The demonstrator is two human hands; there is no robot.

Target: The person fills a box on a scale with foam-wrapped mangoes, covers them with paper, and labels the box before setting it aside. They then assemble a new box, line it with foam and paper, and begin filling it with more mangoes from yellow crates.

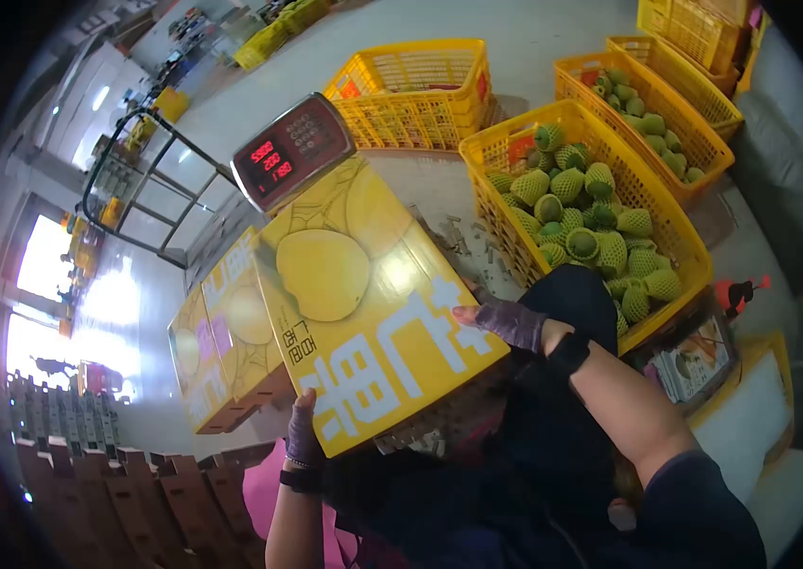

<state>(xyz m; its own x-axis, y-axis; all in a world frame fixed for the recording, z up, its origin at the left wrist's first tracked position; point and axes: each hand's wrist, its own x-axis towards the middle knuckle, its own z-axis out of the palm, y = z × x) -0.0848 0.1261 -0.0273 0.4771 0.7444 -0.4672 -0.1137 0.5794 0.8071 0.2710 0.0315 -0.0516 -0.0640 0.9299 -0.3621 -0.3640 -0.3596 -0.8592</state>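
A large yellow printed cardboard box [392, 284], with a picture of a round yellow fruit and big white characters, lies tilted in front of me. My left hand [304, 434], in a purplish fingerless glove, grips its near left corner with the thumb up along the side. At the right edge, my right hand [511, 324] has its thumb on top of the box; its other fingers are hidden beneath. Just beyond the box's far end stands a scale display [292, 152] with red lit digits. Another yellow printed box [230, 332] is to the left.
At right, a yellow plastic crate [489, 180] holds many green fruits in foam nets [577, 204]. A second crate [714, 152] of fruit stands behind it. Stacked yellow crates [411, 119] are at the back. Brown folded cardboard [126, 503] lines the lower left, near a metal-framed cart [136, 190].
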